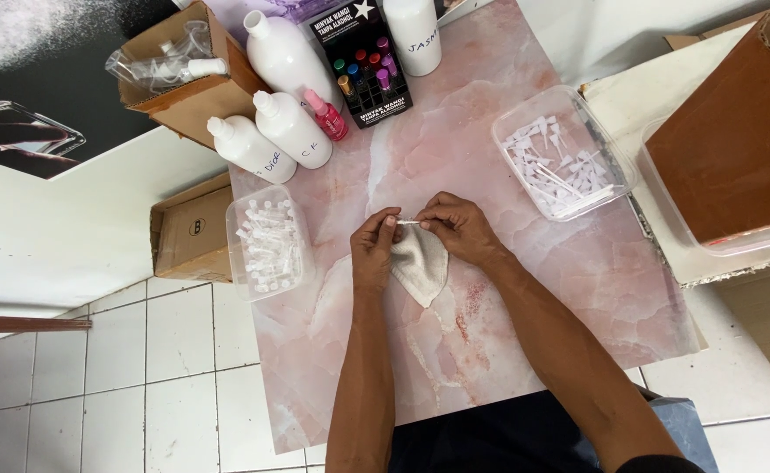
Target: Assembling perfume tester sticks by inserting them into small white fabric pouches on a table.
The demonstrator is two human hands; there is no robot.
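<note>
My left hand (374,250) and my right hand (459,226) meet over the middle of the pink marble-patterned tabletop (490,333). Between their fingertips they pinch a small thin clear vial (407,222), held level. A beige cloth (421,263) hangs under the hands, its top tucked between them, its point resting on the table. The vial's ends are hidden by my fingers.
A clear tub of small vials (269,243) stands left of my hands. Another clear tub with white plastic tips (564,160) sits to the right. Three white bottles (290,130), a pink bottle (326,116) and a black display box (360,63) stand behind. Cardboard boxes (735,149) flank the table.
</note>
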